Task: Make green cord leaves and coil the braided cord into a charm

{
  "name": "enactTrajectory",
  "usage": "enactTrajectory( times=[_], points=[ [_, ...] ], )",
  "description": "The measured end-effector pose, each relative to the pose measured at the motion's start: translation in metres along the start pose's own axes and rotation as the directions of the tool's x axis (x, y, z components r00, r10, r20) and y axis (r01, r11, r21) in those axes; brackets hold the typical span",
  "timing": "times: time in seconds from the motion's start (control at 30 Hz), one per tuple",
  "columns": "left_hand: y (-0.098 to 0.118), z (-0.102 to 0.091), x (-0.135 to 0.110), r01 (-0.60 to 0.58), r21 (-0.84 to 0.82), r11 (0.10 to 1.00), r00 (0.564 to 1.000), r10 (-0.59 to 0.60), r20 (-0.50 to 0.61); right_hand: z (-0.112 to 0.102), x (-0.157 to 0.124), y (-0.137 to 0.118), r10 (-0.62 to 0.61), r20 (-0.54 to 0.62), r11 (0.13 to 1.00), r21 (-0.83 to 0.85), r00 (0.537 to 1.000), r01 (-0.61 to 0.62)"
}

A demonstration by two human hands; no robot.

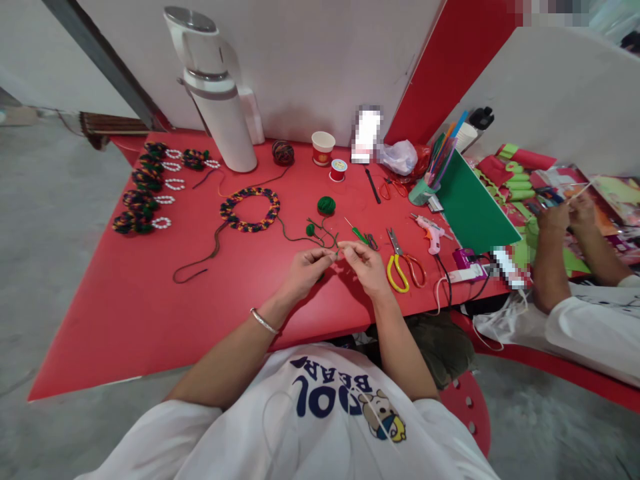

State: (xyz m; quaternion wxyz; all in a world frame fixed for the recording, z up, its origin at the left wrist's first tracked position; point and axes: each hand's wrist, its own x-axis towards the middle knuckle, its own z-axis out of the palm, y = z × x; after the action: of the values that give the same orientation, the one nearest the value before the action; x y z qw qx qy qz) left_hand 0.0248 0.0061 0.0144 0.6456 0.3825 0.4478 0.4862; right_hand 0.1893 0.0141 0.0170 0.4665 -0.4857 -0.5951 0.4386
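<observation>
My left hand (310,272) and my right hand (366,267) meet over the red table, fingertips pinched together on thin green yarn (327,233). Loops of this yarn lie just beyond the fingers, beside a small green yarn bundle (311,230). A larger green yarn ball (326,205) rests farther back. Close to my right fingers lies a crochet hook (359,233) with a green handle. Scissors (399,262) with one yellow and one red handle lie open to the right. What sits directly between my fingertips is partly hidden.
A multicoloured crocheted ring (250,230) lies left of centre, with several yarn-and-bead pieces (147,177) beyond. Behind stand a white thermos (220,113) and paper cup (323,148). At right are a pink glue gun (433,233), a pen holder (421,192) and a co-worker's hands (567,212).
</observation>
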Motion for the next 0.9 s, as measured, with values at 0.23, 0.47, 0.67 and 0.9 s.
enactTrajectory(
  times=[0.23, 0.47, 0.67, 0.9],
  points=[
    [0.001, 0.004, -0.001, -0.041, 0.110, 0.993, 0.999, 0.041, 0.001, 0.004, 0.000, -0.001, -0.108, -0.049, 0.977, -0.191, 0.993, 0.097],
    [-0.001, 0.002, -0.001, -0.046, 0.061, 0.997, 0.997, 0.050, -0.063, 0.006, -0.003, 0.002, 0.013, -0.091, 1.000, 0.001, 0.996, -0.013],
    [-0.001, 0.003, -0.001, -0.058, 0.024, 0.998, 0.996, 0.059, -0.060, 0.006, -0.005, 0.004, 0.085, -0.029, 0.979, 0.190, 0.996, -0.078],
    [-0.005, -0.013, -0.004, -0.070, 0.007, 0.997, 0.990, 0.071, -0.123, 0.017, 0.007, 0.003, 0.094, 0.072, 0.991, 0.089, 0.993, -0.100]
  ],
)
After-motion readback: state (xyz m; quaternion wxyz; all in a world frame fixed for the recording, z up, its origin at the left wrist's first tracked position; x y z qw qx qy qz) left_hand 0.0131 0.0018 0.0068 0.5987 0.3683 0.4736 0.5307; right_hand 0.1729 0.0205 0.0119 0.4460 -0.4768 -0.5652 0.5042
